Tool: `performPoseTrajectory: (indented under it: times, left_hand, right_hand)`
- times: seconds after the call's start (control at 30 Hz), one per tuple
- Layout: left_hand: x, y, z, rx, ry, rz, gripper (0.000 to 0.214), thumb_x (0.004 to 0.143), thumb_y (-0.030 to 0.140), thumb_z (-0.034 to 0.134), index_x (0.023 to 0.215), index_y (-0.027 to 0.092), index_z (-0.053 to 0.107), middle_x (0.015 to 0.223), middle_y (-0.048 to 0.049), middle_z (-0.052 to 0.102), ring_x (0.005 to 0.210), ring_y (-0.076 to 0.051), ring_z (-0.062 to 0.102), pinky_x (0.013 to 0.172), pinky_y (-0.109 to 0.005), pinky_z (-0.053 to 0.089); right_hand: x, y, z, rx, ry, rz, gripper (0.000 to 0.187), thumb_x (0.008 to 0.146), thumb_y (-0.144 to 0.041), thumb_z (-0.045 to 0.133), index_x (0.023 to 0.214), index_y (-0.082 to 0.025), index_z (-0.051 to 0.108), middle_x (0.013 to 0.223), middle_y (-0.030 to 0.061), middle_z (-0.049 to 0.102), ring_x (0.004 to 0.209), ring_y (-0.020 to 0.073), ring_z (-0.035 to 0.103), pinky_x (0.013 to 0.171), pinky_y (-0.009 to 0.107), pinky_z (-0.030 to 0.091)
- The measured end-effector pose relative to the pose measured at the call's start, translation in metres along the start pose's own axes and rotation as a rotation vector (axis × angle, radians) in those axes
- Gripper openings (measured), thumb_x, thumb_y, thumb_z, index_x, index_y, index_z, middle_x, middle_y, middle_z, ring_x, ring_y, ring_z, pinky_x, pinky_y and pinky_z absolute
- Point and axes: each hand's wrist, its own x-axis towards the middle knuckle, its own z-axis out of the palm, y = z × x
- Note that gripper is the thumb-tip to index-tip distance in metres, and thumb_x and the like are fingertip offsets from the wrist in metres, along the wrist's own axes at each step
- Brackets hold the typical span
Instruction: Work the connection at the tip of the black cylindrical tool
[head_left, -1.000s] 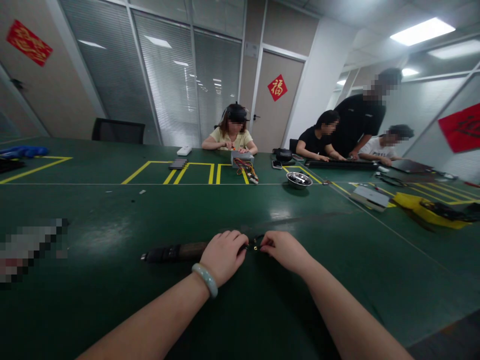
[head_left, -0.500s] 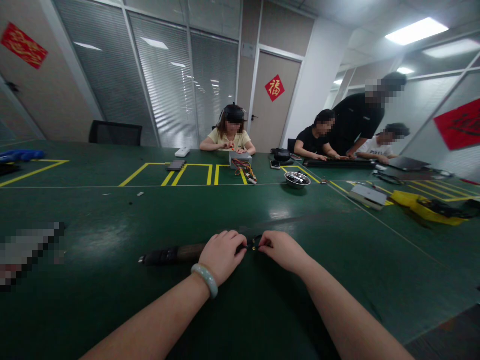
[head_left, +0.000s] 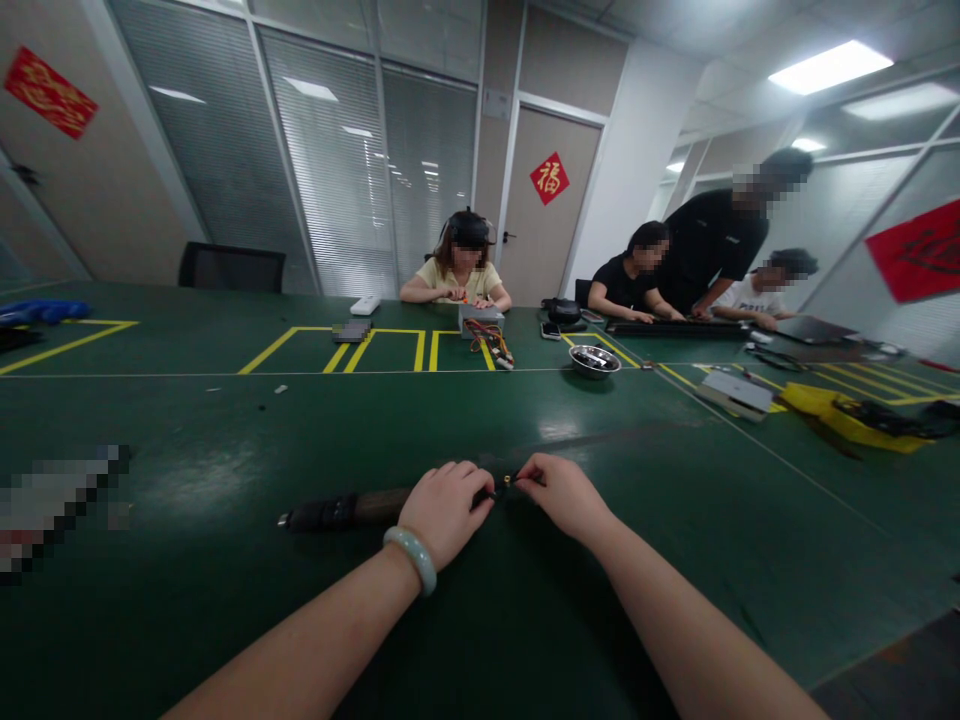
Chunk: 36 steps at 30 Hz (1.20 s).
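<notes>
Left hand (head_left: pixel 442 512) curled over dark rod-like tool (head_left: pixel 337 510) — long axis left-right by table's (head_left: pixel 225 620) near edge. Right hand (head_left: pixel 566 495) pinches small brass piece (head_left: pixel 510 481) at its right tip.

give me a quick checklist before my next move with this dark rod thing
1. Left hand wrapped over the dark rod: ok.
2. Rod lying flat on the green table: ok.
3. Right hand pinching the small gold-tipped piece at the rod's end: ok.
4. Piece seated in the rod: cannot tell, fingers hide the joint.
5. Steel bowl well apart from both hands: ok.
</notes>
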Motion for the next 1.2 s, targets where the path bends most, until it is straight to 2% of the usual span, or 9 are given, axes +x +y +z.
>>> performPoseTrajectory:
  times: [0.3, 1.2]
  left_hand:
    - [-0.001, 0.000, 0.000, 0.013, 0.000, -0.008, 0.017, 0.088, 0.034, 0.053, 0.100, 0.026, 0.061, 0.103, -0.0014, 0.060, 0.096, -0.021, 0.055, 0.081, -0.035, 0.043]
    - [0.000, -0.007, 0.010, 0.015, 0.055, 0.027, 0.012, 0.086, 0.031, 0.056, 0.096, 0.026, 0.058, 0.099, 0.0002, 0.060, 0.093, -0.020, 0.055, 0.079, -0.034, 0.041]
  right_hand:
    - [-0.001, -0.004, -0.001, -0.030, -0.045, -0.053, 0.010, 0.080, -0.027, 0.061, 0.085, -0.022, 0.069, 0.080, -0.0005, 0.067, 0.072, 0.0135, 0.058, 0.062, 0.023, 0.037]
    - [-0.002, -0.005, 0.008, 0.022, -0.055, -0.124, 0.008, 0.079, -0.028, 0.063, 0.083, -0.024, 0.069, 0.077, -0.0025, 0.068, 0.069, 0.0129, 0.058, 0.060, 0.023, 0.037]
